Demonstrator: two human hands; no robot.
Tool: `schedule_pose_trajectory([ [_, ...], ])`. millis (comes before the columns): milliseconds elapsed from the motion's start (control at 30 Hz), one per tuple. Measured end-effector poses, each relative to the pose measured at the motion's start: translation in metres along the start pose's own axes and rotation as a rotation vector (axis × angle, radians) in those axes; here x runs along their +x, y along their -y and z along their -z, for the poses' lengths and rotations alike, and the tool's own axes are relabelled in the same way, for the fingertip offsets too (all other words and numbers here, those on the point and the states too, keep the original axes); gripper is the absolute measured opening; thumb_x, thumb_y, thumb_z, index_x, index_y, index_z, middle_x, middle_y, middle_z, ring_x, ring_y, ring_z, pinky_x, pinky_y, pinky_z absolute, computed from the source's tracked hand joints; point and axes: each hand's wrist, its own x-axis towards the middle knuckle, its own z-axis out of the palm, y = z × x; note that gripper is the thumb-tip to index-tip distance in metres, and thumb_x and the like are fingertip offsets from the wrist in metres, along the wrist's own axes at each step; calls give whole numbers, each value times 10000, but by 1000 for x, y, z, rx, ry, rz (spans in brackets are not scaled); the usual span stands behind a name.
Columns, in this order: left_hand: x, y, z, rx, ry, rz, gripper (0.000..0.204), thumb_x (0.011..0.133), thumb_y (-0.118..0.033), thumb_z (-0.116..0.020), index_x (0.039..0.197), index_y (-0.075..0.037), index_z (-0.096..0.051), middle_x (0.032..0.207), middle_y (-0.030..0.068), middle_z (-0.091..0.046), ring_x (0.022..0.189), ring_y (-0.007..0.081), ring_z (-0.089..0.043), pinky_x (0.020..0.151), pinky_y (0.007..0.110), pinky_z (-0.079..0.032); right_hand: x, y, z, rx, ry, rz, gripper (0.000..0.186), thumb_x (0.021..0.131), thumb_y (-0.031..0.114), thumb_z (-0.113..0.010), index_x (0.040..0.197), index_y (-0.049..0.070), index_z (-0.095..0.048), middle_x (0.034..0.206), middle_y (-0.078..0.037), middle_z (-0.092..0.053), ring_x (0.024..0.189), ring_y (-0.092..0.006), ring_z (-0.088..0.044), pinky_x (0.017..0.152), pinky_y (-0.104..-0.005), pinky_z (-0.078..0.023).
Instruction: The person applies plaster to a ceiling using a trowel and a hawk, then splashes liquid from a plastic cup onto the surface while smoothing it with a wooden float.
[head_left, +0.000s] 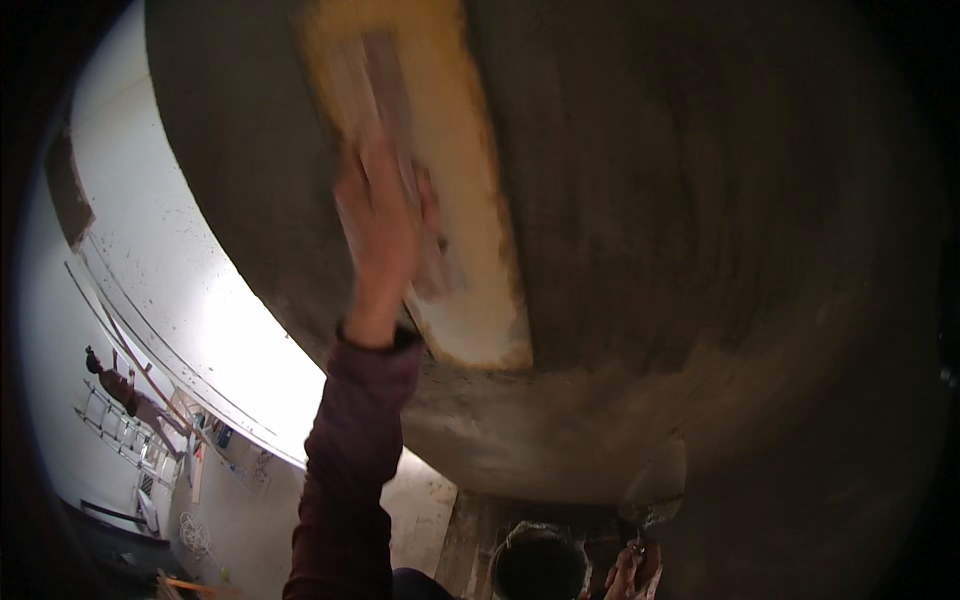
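Note:
My left hand (380,215), in a dark maroon sleeve, is closed around the handle of a long rectangular plastering float (470,190). The float is yellowish with worn edges, and its broad face lies against a dark grey, plaster-covered wall (650,180). Motion blurs the hand and the float's upper part. Low in the picture, my right hand (635,575) grips a pointed trowel (657,485), its blade upward near the wall's lower part. Only part of this hand shows, in dim light. Beside it, to the left, stands a dark round bucket (540,530) with a pale, crusted rim.
At the far left, another person (130,390) is near a metal ladder (125,440). A coiled cable (195,535) lies on the floor (240,515), with boards and tools around. A bright white wall (215,290) borders the dark one on the left.

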Motion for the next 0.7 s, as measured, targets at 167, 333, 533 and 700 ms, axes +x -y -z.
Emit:
schedule_pose_trajectory([
  [167, 129, -98, -16, 230, 97, -231, 431, 976, -434, -365, 807, -78, -539, 603, 27, -532, 481, 126, -496, 448, 258, -397, 60, 67, 90, 674, 84, -565, 305, 921, 275, -556, 1092, 49, -443, 780, -101, -506, 578, -186, -498, 496, -322, -422],
  [333, 64, -45, -8, 120, 31, -216, 386, 969, -369, -440, 790, -33, -510, 553, 39, -498, 386, 103, -459, 361, 236, -336, 80, 99, 121, 737, -98, -649, 232, 913, 219, -578, 999, 61, -432, 676, -38, -493, 438, -111, -457, 383, -256, -390],
  [533, -86, 69, 0, -199, 144, -12, 152, 855, -107, -638, 952, -21, -559, 760, 36, -588, 593, 87, -543, 496, 218, -418, 77, 124, 139, 427, -33, -482, 315, 881, 278, -611, 1012, 49, -439, 671, -35, -478, 490, -115, -479, 429, -259, -387],
  [700, -108, 38, 29, -245, -99, 622, 98, 858, -57, -635, 938, -33, -584, 766, -2, -578, 588, 86, -516, 509, 245, -427, 177, 157, 189, -148, -137, 321, 282, 788, 155, -680, 999, 48, -527, 704, -135, -535, 534, -251, -516, 469, -312, -403],
])
